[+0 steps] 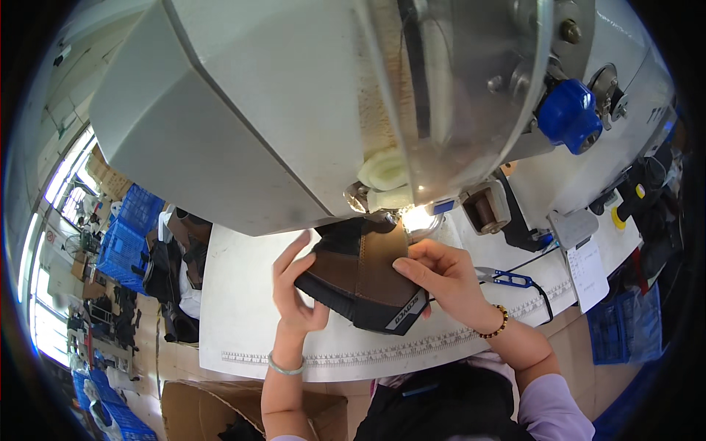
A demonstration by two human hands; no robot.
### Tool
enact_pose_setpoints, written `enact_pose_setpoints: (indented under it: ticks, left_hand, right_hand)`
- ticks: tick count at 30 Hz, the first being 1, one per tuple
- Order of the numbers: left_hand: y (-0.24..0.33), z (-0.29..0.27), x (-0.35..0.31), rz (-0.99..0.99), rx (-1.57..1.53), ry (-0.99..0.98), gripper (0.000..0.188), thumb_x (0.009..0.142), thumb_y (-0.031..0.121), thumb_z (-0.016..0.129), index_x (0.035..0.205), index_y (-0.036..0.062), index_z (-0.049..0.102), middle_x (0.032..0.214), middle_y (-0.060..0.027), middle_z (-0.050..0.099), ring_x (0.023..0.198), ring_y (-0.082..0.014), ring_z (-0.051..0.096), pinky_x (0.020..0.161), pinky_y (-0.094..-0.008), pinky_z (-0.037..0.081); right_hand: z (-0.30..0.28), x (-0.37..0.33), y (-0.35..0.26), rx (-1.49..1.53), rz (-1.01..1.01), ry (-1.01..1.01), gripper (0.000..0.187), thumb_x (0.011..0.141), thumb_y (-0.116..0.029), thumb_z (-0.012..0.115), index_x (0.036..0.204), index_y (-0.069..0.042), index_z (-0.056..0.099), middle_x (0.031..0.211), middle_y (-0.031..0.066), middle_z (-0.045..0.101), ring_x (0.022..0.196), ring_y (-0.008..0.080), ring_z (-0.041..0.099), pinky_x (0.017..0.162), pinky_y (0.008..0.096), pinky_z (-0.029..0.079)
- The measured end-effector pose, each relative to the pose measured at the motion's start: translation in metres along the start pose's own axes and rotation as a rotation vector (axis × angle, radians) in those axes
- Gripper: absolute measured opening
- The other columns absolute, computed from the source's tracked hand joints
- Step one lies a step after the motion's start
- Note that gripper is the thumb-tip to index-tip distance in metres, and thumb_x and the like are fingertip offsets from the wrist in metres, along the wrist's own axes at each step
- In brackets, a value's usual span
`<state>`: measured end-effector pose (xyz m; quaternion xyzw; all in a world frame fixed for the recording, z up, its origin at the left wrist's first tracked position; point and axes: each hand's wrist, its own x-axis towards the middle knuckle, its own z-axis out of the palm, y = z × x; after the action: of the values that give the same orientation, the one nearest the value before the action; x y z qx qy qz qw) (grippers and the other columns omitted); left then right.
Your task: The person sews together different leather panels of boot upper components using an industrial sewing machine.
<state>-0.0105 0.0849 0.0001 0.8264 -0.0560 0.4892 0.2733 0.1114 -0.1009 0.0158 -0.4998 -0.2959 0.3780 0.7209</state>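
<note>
Head view: right hand [450, 281], grip clamped, holds a brown-black shoe piece [346, 273] at three o'clock; left hand [293, 294], grip apart, cups nine o'clock, seemingly steadying it beneath the sewing machine [243, 147].

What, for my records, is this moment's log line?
Left hand: touching curved brown-and-black stitched shoe upper | Right hand: gripping same upper | Place: beneath grey angular machine head

Lettering [407, 312] on the shoe upper [334, 272], scale marks on the ruler [397, 353]
</note>
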Motion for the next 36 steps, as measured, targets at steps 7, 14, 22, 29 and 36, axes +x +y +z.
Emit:
enact_pose_setpoints:
  ticks: [7,14,22,29,36]
  left_hand:
    - [0.075,0.006,0.043,0.417,0.577,-0.531,0.038,0.069,0.006,0.058,0.107,0.0046,0.058,0.110,-0.0118,0.059,0.104,-0.0234,0.057,0.087,-0.0305,0.045]
    - [0.058,0.013,0.040,0.422,0.495,-0.345,0.035,0.066,0.009,0.056,0.099,0.0003,0.064,0.098,-0.0111,0.065,0.093,-0.0211,0.062,0.073,-0.0264,0.047]
    - [0.053,0.027,0.027,0.295,0.370,-0.066,0.038,0.060,0.015,0.073,0.093,-0.0019,0.065,0.090,-0.0121,0.067,0.076,-0.0195,0.066,0.059,-0.0225,0.047]
    - [0.058,0.031,0.023,0.106,0.268,0.007,0.035,0.057,0.002,0.068,0.091,-0.0026,0.065,0.088,-0.0132,0.067,0.067,-0.0189,0.064,0.059,-0.0222,0.047]
    - [0.053,0.045,0.003,-0.094,0.128,0.214,0.036,0.055,-0.008,0.062,0.091,-0.0055,0.065,0.083,-0.0129,0.068,0.062,-0.0173,0.062,0.061,-0.0217,0.047]
  right_hand:
    - [-0.031,0.009,-0.007,-0.984,-0.834,0.381,0.021,0.075,-0.005,0.066,0.095,-0.007,0.058,0.074,0.0040,0.055,0.049,0.0106,0.052,0.041,0.0228,0.040]
    - [-0.035,0.013,-0.027,-1.457,-1.016,0.138,0.031,0.065,-0.007,0.068,0.095,-0.011,0.059,0.087,0.0021,0.049,0.068,0.0139,0.057,0.048,0.0270,0.045]
    - [-0.039,0.022,-0.044,-1.503,-1.093,-0.011,0.022,0.069,-0.012,0.067,0.085,-0.009,0.052,0.081,0.0012,0.050,0.067,0.0147,0.056,0.049,0.0272,0.045]
    - [-0.047,0.031,-0.036,-1.491,-1.155,0.022,0.021,0.072,-0.012,0.063,0.091,-0.008,0.055,0.079,-0.0001,0.050,0.065,0.0141,0.055,0.050,0.0266,0.045]
    - [-0.053,0.042,-0.044,-1.650,-1.419,-0.164,0.025,0.071,-0.014,0.061,0.095,-0.008,0.057,0.072,0.0014,0.051,0.061,0.0146,0.055,0.050,0.0265,0.045]
